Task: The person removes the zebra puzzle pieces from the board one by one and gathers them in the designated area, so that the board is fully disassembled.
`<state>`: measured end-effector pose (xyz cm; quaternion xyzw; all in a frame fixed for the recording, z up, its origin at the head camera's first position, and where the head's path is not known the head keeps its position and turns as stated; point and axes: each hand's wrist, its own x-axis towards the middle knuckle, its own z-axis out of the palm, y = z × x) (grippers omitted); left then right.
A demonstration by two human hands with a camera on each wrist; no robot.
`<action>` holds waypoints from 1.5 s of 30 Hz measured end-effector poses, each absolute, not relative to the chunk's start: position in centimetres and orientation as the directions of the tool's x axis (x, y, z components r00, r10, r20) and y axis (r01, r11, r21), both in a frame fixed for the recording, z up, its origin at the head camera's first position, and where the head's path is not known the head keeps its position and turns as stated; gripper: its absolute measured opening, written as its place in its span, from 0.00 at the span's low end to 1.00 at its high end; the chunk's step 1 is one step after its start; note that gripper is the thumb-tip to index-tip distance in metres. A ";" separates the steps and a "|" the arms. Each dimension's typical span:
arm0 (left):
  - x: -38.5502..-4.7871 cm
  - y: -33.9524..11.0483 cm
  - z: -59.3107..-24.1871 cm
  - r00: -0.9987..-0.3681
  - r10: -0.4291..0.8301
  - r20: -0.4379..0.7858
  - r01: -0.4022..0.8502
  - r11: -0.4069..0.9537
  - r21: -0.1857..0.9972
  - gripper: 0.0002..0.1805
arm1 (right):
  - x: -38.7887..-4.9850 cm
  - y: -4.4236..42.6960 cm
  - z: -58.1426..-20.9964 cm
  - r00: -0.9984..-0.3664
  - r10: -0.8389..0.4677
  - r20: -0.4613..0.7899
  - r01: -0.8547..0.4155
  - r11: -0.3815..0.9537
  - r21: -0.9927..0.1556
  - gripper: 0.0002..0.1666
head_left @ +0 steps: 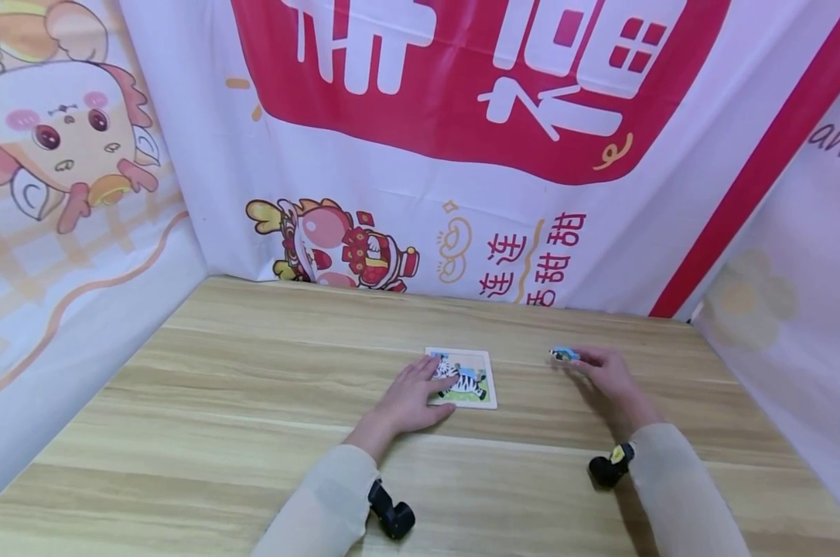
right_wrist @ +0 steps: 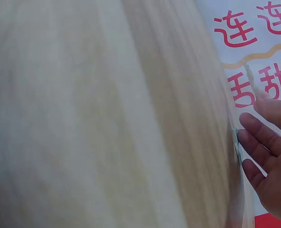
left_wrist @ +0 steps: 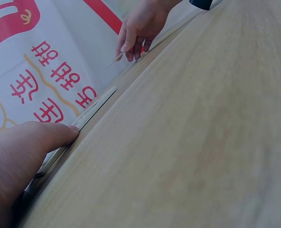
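A square, light-framed picture puzzle (head_left: 490, 379) with a zebra on a green and blue ground lies flat on the table. My left hand (head_left: 414, 394) rests on its left part with the fingers spread, covering some of the zebra. In the left wrist view the thumb (left_wrist: 60, 135) touches the board's near edge. To the right of the board, my right hand (head_left: 606, 371) pinches a small puzzle piece (head_left: 565, 354) coloured blue, green and black. Seen edge-on in the right wrist view, the thin piece (right_wrist: 249, 76) is held at the thumb tip.
The wood-grain table (head_left: 253, 371) reaches back to a white and red printed cloth (head_left: 392, 170). More printed cloth hangs at the left (head_left: 65, 232) and right. By the fingertips in the right wrist view shows a thin greenish edge (right_wrist: 238, 145); I cannot tell what it is.
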<state>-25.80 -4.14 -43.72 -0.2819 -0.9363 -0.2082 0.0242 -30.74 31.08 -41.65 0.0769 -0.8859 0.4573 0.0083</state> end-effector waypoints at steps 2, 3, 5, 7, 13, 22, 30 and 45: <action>-25.9 -4.1 -43.8 -0.841 0.517 0.163 0.537 0.756 0.375 0.30 | -30.8 31.1 -41.6 -0.991 -0.112 0.067 -0.121 0.594 -0.795 0.20; -25.9 -4.1 -43.8 -0.841 0.516 0.163 0.537 0.756 0.374 0.30 | -30.7 31.0 -41.5 -0.993 -0.108 0.058 -0.111 0.597 -0.795 0.21; -26.0 -4.1 -43.9 -0.840 0.517 0.164 0.538 0.757 0.371 0.30 | -30.7 30.9 -41.5 -0.993 -0.102 0.056 -0.107 0.600 -0.793 0.21; -26.0 -4.1 -44.0 -0.840 0.518 0.165 0.539 0.757 0.369 0.30 | -30.6 30.9 -41.6 -0.995 -0.093 0.042 -0.090 0.599 -0.796 0.20; -26.0 -4.1 -44.0 -0.840 0.518 0.162 0.539 0.760 0.363 0.30 | -30.8 30.6 -42.5 -0.995 -0.075 0.058 -0.092 0.602 -0.794 0.19; -25.9 -4.2 -43.8 -0.836 0.523 0.170 0.545 0.752 0.370 0.29 | -31.0 30.6 -43.1 -0.986 -0.117 0.115 -0.164 0.665 -0.728 0.19; -25.9 -4.2 -43.9 -0.838 0.520 0.165 0.541 0.752 0.378 0.29 | -31.1 30.2 -43.1 -0.972 -0.152 0.177 -0.232 0.722 -0.652 0.18; -25.8 -4.1 -43.9 -0.841 0.516 0.161 0.535 0.754 0.382 0.29 | -31.1 29.7 -42.4 -0.989 -0.130 0.076 -0.149 0.780 -0.608 0.20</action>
